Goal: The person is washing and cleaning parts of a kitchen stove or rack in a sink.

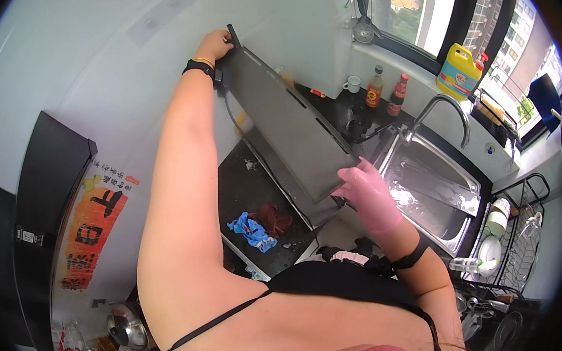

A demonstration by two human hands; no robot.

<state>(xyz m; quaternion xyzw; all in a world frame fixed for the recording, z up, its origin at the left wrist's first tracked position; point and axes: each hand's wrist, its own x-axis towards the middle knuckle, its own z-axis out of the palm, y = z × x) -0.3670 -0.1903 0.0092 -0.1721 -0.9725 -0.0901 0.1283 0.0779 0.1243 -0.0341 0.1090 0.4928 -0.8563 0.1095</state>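
A long dark grey box-shaped appliance (pixel 277 121) with slots along one edge is tilted up over the black counter (pixel 235 191). My bare left hand (pixel 215 45) grips its far upper end, beside a short black bar (pixel 233 34). My right hand (pixel 369 196), in a pink glove, holds the near lower corner, with the fingertips partly hidden. A black cord (pixel 254 150) hangs along the appliance's left side. Below it, a crumpled blue patterned cloth (pixel 252 231) and a brown cloth (pixel 275 219) lie together on the counter. Small whitish bits (pixel 250 165) lie near the wall.
To the right is a steel sink (pixel 428 188) with a curved faucet (pixel 453 100). Two sauce bottles (pixel 386 90) and a white mug (pixel 352 84) stand behind. A yellow jug (pixel 460 72) sits on the sill. A dish rack (pixel 514 246) holds crockery. A black range hood (pixel 50 193) juts out at left.
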